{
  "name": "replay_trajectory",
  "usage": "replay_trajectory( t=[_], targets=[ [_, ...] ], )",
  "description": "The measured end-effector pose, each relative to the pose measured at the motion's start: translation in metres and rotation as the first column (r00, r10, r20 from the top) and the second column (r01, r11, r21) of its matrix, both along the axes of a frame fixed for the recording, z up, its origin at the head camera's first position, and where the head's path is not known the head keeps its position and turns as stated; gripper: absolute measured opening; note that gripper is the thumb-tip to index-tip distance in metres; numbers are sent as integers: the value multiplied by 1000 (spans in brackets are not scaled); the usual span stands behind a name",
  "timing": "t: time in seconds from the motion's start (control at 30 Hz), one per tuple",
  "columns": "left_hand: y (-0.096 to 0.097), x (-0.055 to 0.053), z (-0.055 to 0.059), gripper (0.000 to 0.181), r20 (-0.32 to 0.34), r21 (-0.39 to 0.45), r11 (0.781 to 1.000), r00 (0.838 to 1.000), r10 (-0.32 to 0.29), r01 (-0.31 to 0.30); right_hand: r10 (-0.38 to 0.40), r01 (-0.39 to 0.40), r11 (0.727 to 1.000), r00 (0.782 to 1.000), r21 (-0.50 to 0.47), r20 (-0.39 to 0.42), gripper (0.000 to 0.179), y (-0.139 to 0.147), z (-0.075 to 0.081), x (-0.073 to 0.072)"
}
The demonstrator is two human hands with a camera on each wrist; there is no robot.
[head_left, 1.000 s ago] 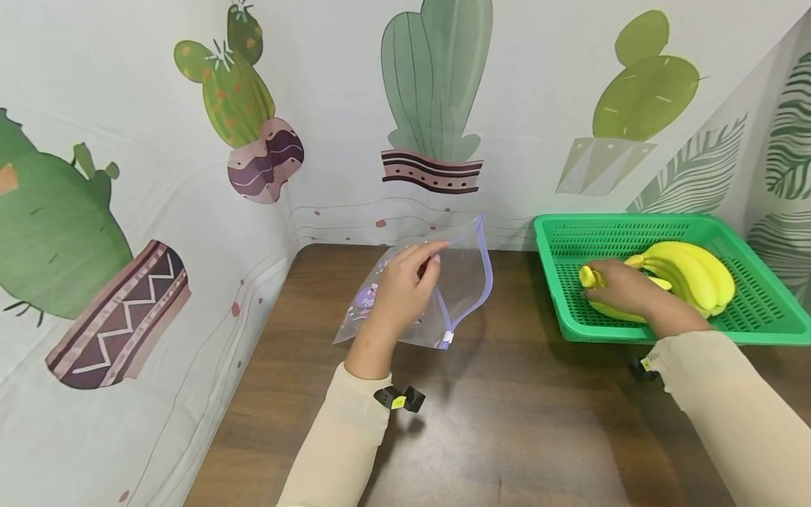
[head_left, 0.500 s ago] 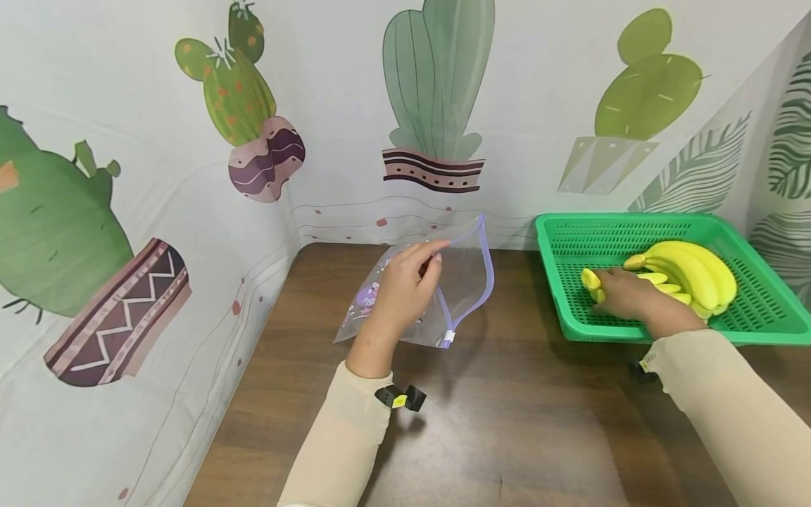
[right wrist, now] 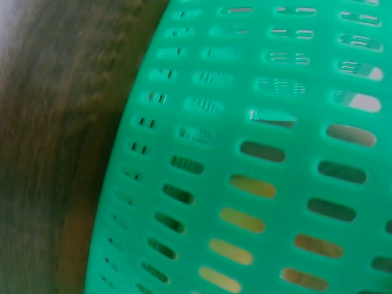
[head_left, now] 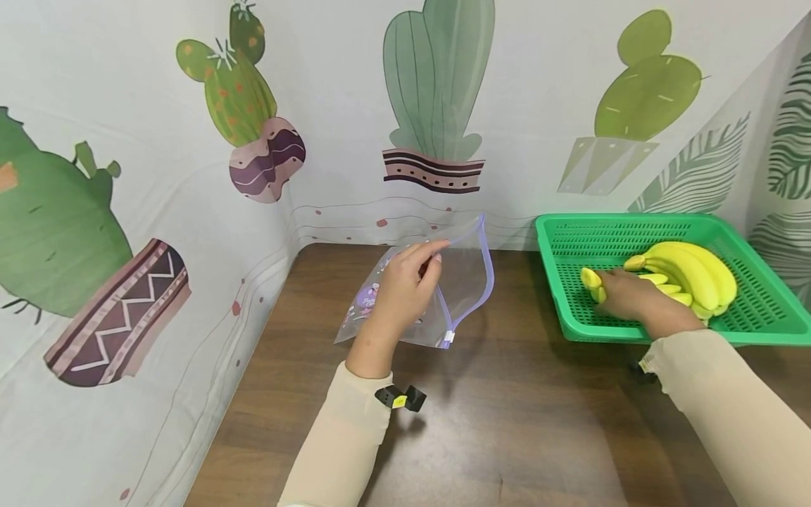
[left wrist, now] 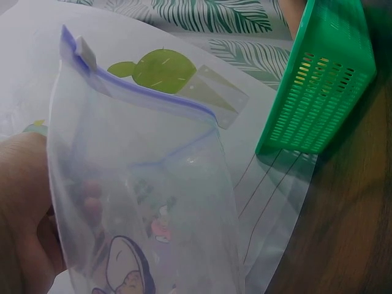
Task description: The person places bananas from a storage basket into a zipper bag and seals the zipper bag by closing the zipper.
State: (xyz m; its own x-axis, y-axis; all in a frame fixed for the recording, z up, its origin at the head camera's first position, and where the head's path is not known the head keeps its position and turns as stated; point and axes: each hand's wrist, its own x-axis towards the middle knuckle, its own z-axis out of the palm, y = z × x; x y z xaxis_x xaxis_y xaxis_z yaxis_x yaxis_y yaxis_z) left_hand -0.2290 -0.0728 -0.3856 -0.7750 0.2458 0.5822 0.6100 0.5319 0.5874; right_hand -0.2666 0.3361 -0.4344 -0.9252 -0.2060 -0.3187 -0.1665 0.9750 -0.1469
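A clear zip bag (head_left: 462, 267) with a purple edge and printed pictures stands on the table, its mouth gaping to the right. My left hand (head_left: 405, 285) pinches it at the upper side, thumb and forefinger near the rim. In the left wrist view the bag (left wrist: 147, 202) fills the middle, with part of the left hand (left wrist: 24, 208) at the left edge. Inside the green basket (head_left: 665, 335), my right hand (head_left: 624, 294) grips a small banana bunch (head_left: 591, 279) near its stem end. The palm covers much of this bunch. The right wrist view shows mainly the slotted basket wall.
Another banana bunch (head_left: 693, 274), larger, lies at the right in the basket, close to my right hand. The wooden table (head_left: 507, 422) meets a cactus-print cloth (head_left: 342, 141) at the back. The basket's raised rim surrounds the bananas.
My right hand has shifted slightly on the small bunch, and more of its bananas show beyond the hand. The left hand and the bag have stayed in place.
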Motion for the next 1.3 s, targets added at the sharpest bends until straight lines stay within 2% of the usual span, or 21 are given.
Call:
replay_trajectory(
  t=[0.13, 0.37, 0.53, 0.77, 1.07, 1.3],
  targets=[
    [0, 1, 1, 31, 0, 2, 1000, 1000, -1, 1, -8, 8, 1000, 1000, -25, 5, 85, -1, 2, 1],
    [0, 0, 0, 31, 1, 2, 1000, 1000, 5, -5, 26, -28, 997, 999, -73, -29, 64, -1, 4, 0],
    [1, -1, 0, 31, 3, -1, 1000, 1000, 1, -1, 43, -46, 995, 998, -84, -34, 56, 1, 5, 0],
    [1, 0, 1, 31, 4, 0, 1000, 1000, -1, 1, 54, -60, 993, 997, -103, -58, 28, 0, 7, 1],
    [0, 1, 1, 31, 15, -2, 1000, 1000, 14, -14, 35, -48, 993, 992, -108, -121, 37, -3, 12, 6],
    [-1, 1, 2, 32, 20, 1, 1000, 1000, 7, -7, 1, -21, 994, 984, -111, -178, 28, -5, 14, 10]
  ],
)
